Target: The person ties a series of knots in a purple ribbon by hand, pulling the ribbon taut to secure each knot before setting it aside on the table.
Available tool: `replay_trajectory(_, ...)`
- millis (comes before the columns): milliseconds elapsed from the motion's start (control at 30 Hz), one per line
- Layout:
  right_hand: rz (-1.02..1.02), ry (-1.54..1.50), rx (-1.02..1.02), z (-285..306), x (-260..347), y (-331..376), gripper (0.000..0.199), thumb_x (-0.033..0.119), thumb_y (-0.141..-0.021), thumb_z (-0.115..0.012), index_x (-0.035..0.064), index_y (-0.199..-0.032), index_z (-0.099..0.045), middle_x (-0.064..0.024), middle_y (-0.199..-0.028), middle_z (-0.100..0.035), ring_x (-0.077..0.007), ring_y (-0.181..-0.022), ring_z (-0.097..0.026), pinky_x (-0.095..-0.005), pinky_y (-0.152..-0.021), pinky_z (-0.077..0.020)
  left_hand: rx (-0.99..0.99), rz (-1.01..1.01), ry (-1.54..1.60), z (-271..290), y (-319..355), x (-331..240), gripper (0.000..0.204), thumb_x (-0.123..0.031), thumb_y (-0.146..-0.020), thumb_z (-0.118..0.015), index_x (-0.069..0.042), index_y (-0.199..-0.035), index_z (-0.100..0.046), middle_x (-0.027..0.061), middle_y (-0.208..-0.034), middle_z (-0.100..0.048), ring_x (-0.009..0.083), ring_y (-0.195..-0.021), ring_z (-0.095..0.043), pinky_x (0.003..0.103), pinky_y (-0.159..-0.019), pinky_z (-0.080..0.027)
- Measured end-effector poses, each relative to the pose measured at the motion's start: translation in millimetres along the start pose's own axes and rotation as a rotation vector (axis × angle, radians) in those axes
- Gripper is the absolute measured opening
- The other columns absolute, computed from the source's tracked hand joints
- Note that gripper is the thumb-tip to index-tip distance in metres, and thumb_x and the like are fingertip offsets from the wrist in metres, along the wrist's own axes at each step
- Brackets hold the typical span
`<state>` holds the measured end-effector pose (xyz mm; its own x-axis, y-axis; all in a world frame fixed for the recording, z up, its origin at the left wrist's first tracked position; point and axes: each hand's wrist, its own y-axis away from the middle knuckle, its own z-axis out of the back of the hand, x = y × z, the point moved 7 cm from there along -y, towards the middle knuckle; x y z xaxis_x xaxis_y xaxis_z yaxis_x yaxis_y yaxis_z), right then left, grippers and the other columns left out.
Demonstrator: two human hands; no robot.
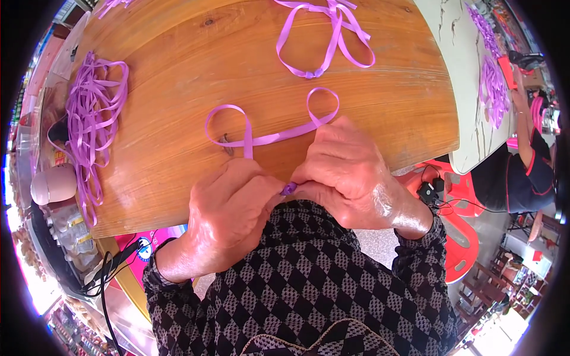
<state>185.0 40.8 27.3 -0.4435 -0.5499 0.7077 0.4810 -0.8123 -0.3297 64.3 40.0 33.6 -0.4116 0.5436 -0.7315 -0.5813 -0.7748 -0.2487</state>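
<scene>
Bright daylight lit the scene evenly, with soft shadows beneath the hands. Glare shone on the right hand (350, 178). Beyond it the worktop (178, 71) edges bowed, and the rim was overexposed and blurred.

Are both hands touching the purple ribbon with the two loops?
Touching. The head view shows left hand and right hand pinching the looped ribbon together at the table edge.

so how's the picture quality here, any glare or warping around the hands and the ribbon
Head view: strong fisheye, so the wooden table edge bows and the corners go black. Bright light puts shiny glare on the right hand and the left hand. The purple ribbon between them is sharp. The lower left rim is blown out white.
</scene>
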Motion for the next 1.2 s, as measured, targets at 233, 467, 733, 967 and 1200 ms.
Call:
replay_trajectory(233, -0.035, -0.1, -0.074, -1.2, -6.6, 5.0, 0.018, 0.001, -0.059, -0.072, 0.0039, -0.072, -0.06, -0.0047, -0.06, -0.047, -0.0217, -0.061, -0.046, -0.0324, -0.059, -0.0343, 0.047, -0.058, -0.151, -2.8, -3.2, -3.4, 0.019, 0.002, -0.063, -0.067, -0.003, -0.08, -0.059, 0.0092, -0.069, -0.052, 0.0259, -0.061, -0.054, 0.033, -0.05, -0.042)
replay_trajectory(467, -0.099, -0.262, -0.061, -4.1, -13.8, 10.6, 0.014, 0.003, -0.065, -0.072, 0.0027, -0.073, -0.061, -0.0044, -0.061, -0.049, -0.0192, -0.056, -0.044, -0.0305, -0.054, -0.0339, 0.014, 0.099, 0.185, -2.1, -3.4, 9.3, 0.015, 0.003, -0.066, -0.067, -0.001, -0.079, -0.059, 0.0093, -0.071, -0.054, 0.025, -0.061, -0.055, 0.031, -0.052, -0.043)
replay_trajectory(733, -0.152, -0.301, -0.177, -5.4, -16.4, 14.7, 0.014, 0.005, -0.069, -0.071, 0.0017, -0.078, -0.061, -0.0051, -0.062, -0.051, -0.0183, -0.058, -0.047, -0.028, -0.05, -0.0353, -0.088, 0.1, 0.102, 0.1, -3.6, 9.1, 0.014, 0.001, -0.069, -0.068, -0.001, -0.08, -0.059, 0.0089, -0.072, -0.056, 0.0229, -0.061, -0.056, 0.029, -0.052, -0.044)
replay_trajectory(967, -0.126, -0.256, -0.274, -3.0, -7.7, 17.7, 0.015, 0.003, -0.072, -0.07, 0.0008, -0.082, -0.06, -0.005, -0.064, -0.053, -0.0137, -0.051, -0.05, -0.0251, -0.046, -0.0366, -0.195, 0.046, 0.039, 2.2, -0.9, 2.9, 0.015, -0.003, -0.071, -0.068, -0.002, -0.082, -0.059, 0.0076, -0.072, -0.058, 0.0213, -0.061, -0.058, 0.028, -0.053, -0.045)
replay_trajectory(1200, -0.162, -0.317, -0.287, -5.2, -9.3, 16.7, 0.012, 0.003, -0.073, -0.069, 0.0016, -0.081, -0.06, -0.0042, -0.061, -0.051, -0.012, -0.048, -0.047, -0.0246, -0.044, -0.034, -0.302, 0.2, 0.069, -1.6, 13.7, 15.2, 0.014, -0.005, -0.071, -0.068, -0.002, -0.082, -0.059, 0.0072, -0.074, -0.06, 0.0202, -0.062, -0.058, 0.027, -0.053, -0.045)
